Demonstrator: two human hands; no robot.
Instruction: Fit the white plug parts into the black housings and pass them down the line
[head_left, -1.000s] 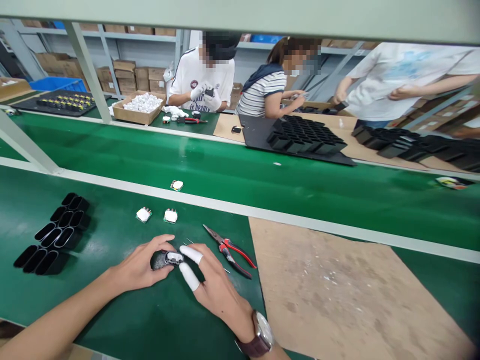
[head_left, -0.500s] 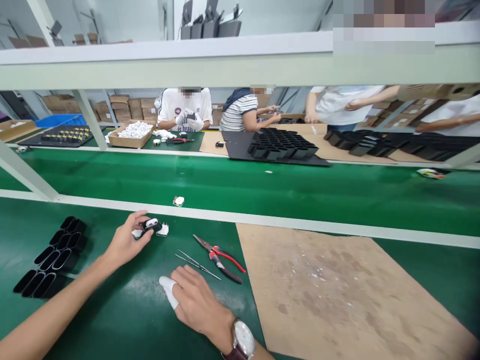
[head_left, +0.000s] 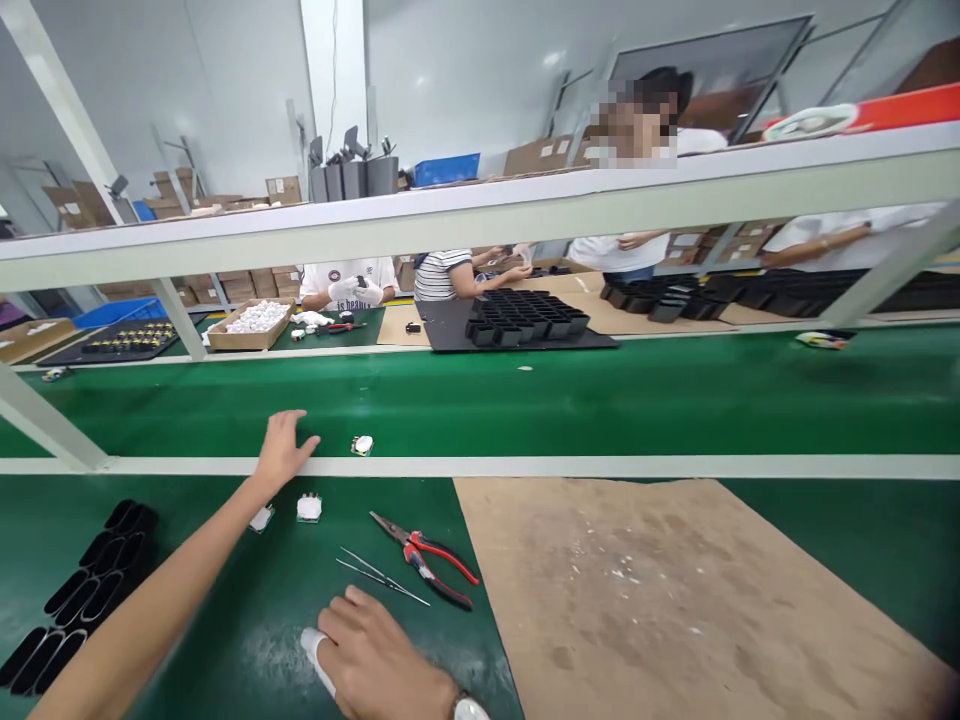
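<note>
My left hand (head_left: 285, 450) reaches over the pale rail onto the green belt. Its thumb and fingers are apart, and nothing shows between them. Under that wrist lies a small circuit board with a white pad (head_left: 262, 517), partly hidden by the arm. Close by is a second white-topped board (head_left: 308, 508). A third such board (head_left: 362, 445) sits on the belt, right of the left hand. My right hand (head_left: 375, 650) rests on the green table with fingers curled under and a white cover on the thumb. Ahead of it lie metal tweezers (head_left: 382, 577) and red-and-black long-nose pliers (head_left: 424, 560).
Black oval sleeves (head_left: 82, 590) stand grouped at the left, partly behind my forearm. A stained cardboard sheet (head_left: 660, 590) covers the table's right side. The pale rail (head_left: 562, 467) divides table from belt. Across the belt, several people work beside black housings (head_left: 525, 318).
My left hand has moved forward over the rail, and the small black piece it held no longer shows. Both white-topped boards on the table are more exposed. The view has tilted up.
</note>
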